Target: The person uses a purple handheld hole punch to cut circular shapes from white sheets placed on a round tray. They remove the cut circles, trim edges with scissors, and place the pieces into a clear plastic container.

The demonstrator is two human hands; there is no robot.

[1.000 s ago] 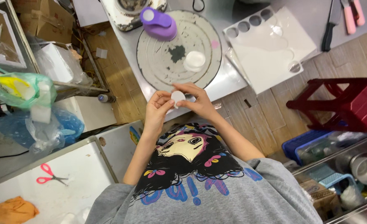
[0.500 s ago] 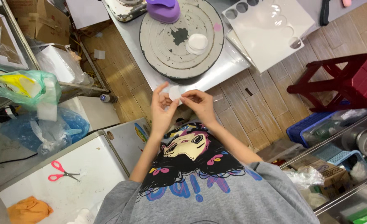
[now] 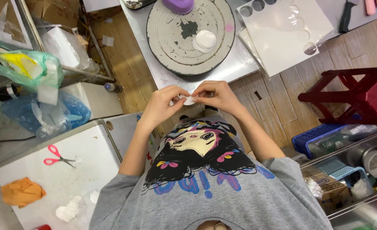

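My left hand (image 3: 165, 102) and my right hand (image 3: 216, 96) meet in front of my chest. Both pinch a small white round disc (image 3: 189, 100) between their fingertips. Just beyond them lies a grey round turntable (image 3: 167, 40) on a metal table. A few white discs (image 3: 203, 40) rest on the turntable, and a purple punch (image 3: 178, 5) stands at its far edge.
A white sheet with round holes cut out (image 3: 278, 34) lies right of the turntable. A dark red stool (image 3: 355, 96) stands at right. At left a white surface (image 3: 86, 166) bears red scissors (image 3: 56, 156), an orange cloth (image 3: 22, 191) and white discs (image 3: 71, 208). Plastic bags (image 3: 30, 72) hang at left.
My hands have drawn back from the turntable toward my chest, keeping hold of the small white disc. The view has shifted, so the turntable sits higher in the frame.
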